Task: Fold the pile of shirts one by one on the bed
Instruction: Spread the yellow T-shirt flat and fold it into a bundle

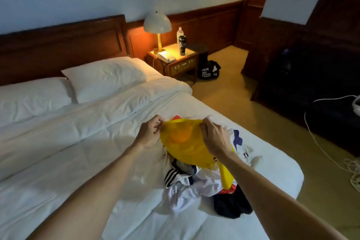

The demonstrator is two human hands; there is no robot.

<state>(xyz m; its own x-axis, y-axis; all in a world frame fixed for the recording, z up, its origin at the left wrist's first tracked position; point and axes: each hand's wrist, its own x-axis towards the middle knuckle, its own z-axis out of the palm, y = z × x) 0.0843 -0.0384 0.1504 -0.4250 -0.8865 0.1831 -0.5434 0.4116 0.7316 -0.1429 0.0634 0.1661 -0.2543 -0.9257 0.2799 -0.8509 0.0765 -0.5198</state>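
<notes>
A yellow shirt (185,146) hangs stretched between both hands above the pile. My left hand (149,132) pinches its upper edge on the left, and my right hand (214,136) grips the same edge on the right. Below it a heap of shirts (194,183) lies on the white bed (78,152) near the right side: white ones with black stripes, a dark navy one (231,206) at the front, and a bit of red.
Two white pillows (101,78) rest against the wooden headboard. A nightstand (175,60) with a lit lamp, a phone and bottles stands right of the bed. A black bag (208,70) sits on the carpet, with a white cable (321,146) and dark furniture at right.
</notes>
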